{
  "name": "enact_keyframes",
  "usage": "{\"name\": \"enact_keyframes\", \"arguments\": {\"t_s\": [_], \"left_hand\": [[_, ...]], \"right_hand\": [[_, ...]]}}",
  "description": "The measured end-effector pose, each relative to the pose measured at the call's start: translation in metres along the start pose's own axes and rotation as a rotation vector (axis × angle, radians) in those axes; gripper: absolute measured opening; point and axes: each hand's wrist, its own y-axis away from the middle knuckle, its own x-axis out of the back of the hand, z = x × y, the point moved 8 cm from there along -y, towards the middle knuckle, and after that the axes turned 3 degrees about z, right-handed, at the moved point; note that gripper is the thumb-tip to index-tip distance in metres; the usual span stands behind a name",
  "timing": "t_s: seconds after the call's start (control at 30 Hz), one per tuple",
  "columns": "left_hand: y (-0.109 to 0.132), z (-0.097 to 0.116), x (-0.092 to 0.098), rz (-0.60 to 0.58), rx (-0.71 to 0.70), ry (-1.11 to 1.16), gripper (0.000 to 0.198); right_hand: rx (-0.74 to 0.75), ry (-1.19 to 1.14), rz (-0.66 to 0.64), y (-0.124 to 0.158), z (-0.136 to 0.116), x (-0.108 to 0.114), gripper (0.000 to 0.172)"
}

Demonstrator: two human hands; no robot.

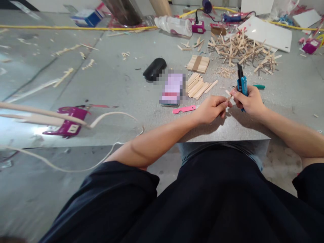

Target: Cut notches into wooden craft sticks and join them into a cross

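Observation:
My left hand (211,108) is closed around a thin wooden stick (230,97), whose tip pokes out toward my right hand. My right hand (249,100) grips blue-handled cutters (242,82) with dark jaws pointing up, right beside the stick's tip. Both hands hover just above a grey board (126,91) near its front edge. A loose row of flat wooden sticks (198,86) lies just behind my left hand. A pink flat tool (184,109) lies to the left of my left hand.
A heap of cut stick pieces (243,50) lies at the back right beside a white board (268,33). A stick panel (198,63), black case (155,68), clear bottle (174,25), magenta glue gun (67,121) with white cord (118,116), and yellow cable (76,28) are around.

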Motion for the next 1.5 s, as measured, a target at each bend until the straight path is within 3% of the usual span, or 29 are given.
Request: {"name": "enact_keyframes", "arguments": {"t_s": [0.2,0.37,0.57,0.7,0.87,1.2,1.33,1.5], "left_hand": [[0.0,-0.001,0.002,0.015,-0.007,0.046,0.025],[-0.001,0.003,0.009,0.07,-0.008,0.109,0.026],[-0.004,0.0,0.019,0.162,0.019,0.172,0.027],[-0.006,-0.004,0.024,0.222,0.045,0.2,0.028],[-0.005,-0.004,0.03,0.282,0.063,0.231,0.031],[-0.004,-0.003,0.033,0.332,0.047,0.245,0.032],[-0.004,0.0,0.034,0.354,0.027,0.218,0.033],[0.0,0.006,0.036,0.371,0.012,0.109,0.032]], "right_hand": [[0.053,-0.016,0.038,-0.002,-0.002,0.007,0.075],[-0.06,-0.042,0.045,-0.006,0.017,0.015,0.085],[-0.147,-0.017,-0.039,-0.012,0.034,0.018,0.054],[-0.094,0.049,-0.191,-0.014,0.025,0.014,0.053],[0.016,0.093,-0.119,-0.014,0.011,0.022,0.064],[0.367,0.779,-0.004,-0.007,0.001,0.029,0.059],[0.383,1.018,-0.012,-0.006,0.001,0.024,0.061],[0.415,1.137,0.0,-0.006,-0.001,0.022,0.061]]}}
